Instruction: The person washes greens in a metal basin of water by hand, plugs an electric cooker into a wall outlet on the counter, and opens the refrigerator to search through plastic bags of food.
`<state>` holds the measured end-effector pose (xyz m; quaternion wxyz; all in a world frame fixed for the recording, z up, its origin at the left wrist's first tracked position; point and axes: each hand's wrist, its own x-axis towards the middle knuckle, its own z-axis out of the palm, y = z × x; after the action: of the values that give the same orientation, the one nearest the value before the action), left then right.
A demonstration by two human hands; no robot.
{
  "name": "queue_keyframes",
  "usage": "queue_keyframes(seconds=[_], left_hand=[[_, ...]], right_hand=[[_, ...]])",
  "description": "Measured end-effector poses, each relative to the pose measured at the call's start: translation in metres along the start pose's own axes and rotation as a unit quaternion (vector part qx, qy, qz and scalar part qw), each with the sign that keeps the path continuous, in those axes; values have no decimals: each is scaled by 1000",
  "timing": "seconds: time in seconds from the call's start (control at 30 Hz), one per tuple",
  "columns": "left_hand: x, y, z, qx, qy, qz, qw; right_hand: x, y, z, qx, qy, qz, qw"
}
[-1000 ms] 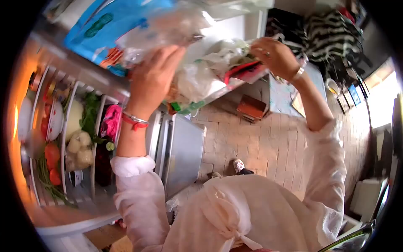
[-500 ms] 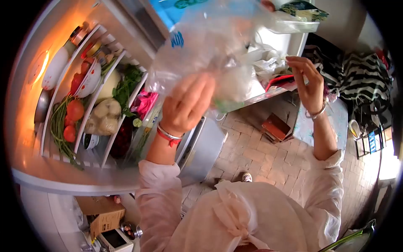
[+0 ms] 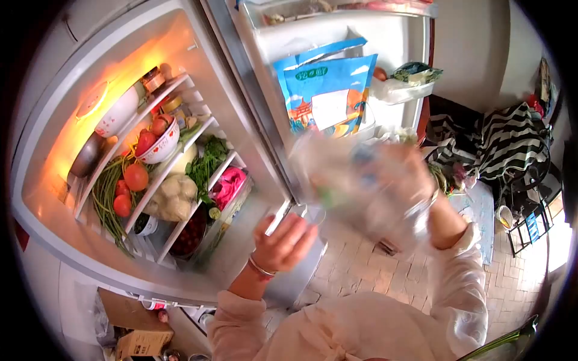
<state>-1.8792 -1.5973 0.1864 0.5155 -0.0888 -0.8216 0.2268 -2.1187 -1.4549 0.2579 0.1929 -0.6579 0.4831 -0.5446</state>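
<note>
A clear plastic bag, smeared by motion, hangs in front of the open fridge door. My right hand grips it at its right side; what the bag contains is too blurred to make out. My left hand is apart from the bag, near the fridge's lower front, with loosely bent fingers and nothing in them. To its left, the lit fridge holds a bowl of tomatoes, long green beans, a bag of pale round food, leafy greens and a pink bag.
Blue printed packages stand in the door shelf, beside a clear tray. A cardboard box sits at lower left. Striped black-and-white cloth lies at the right, above a brick floor.
The plastic bag has moved down and right and is now in my right hand. My left hand has come away from it and lowered. The view has shifted, showing more of the door.
</note>
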Motion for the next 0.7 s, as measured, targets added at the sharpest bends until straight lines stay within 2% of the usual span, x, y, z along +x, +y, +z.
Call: queue_keyframes(seconds=[0.07,0.1,0.13,0.17,0.2,0.27,0.33,0.4,0.43,0.47,0.5,0.53,0.57,0.63,0.7], left_hand=[[25,-20,5,-119,78,-139,980],[40,-31,16,-136,104,-220,960],[57,-41,28,-151,128,-299,934],[74,-53,41,-194,120,-336,914],[90,-64,55,-236,112,-371,891],[101,-82,94,-223,88,-378,894],[116,-83,104,-223,115,-384,889],[125,-81,101,-216,169,-378,884],[118,-83,103,-258,143,-388,873],[114,-81,100,-301,116,-399,858],[108,-78,97,-345,88,-409,840],[101,-66,94,-330,83,-407,848],[94,-66,97,-247,87,-278,924],[78,-53,101,-210,54,-177,960],[67,-43,97,-208,19,-148,967]], right_hand=[[15,-25,-31,64,117,-54,990],[27,-33,-49,119,168,-78,975],[40,-37,-70,170,196,-102,960],[54,-38,-92,162,204,-130,957],[69,-37,-120,-177,178,-245,937],[80,-11,-164,-120,103,-210,965],[84,10,-176,-100,116,-167,974],[84,17,-166,-115,216,-115,963],[82,15,-170,-259,230,-111,932],[80,9,-169,-397,246,-104,878],[78,12,-170,-349,267,-69,896],[75,16,-170,-298,290,-37,909],[70,25,-167,-218,307,-28,926],[69,39,-162,-125,299,-25,946],[77,51,-160,-98,255,-41,961]])
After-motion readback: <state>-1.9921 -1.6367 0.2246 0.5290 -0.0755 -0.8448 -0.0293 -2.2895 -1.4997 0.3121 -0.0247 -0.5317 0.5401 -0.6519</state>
